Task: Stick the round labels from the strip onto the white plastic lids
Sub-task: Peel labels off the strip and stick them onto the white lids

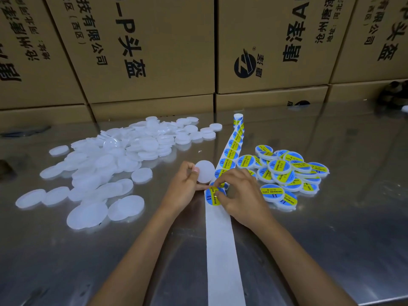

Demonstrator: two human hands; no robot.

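A white backing strip (pixel 220 239) runs from the near edge up the middle of the steel table to a small roll (pixel 238 117); blue-and-yellow round labels (pixel 230 153) line its far half. My left hand (pixel 184 186) holds a bare white plastic lid (pixel 205 171) tilted up, beside the strip. My right hand (pixel 240 195) pinches the edge of the nearest round label (pixel 212 196) on the strip. Left of the hands lies a big heap of bare white lids (pixel 114 160). To the right sits a pile of labelled lids (pixel 287 175).
Stacked brown cardboard boxes (pixel 154 51) with black print wall off the back of the steel table (pixel 331 239). A dark object (pixel 394 91) sits at the far right edge, and dark flat items (pixel 24 131) lie at the far left.
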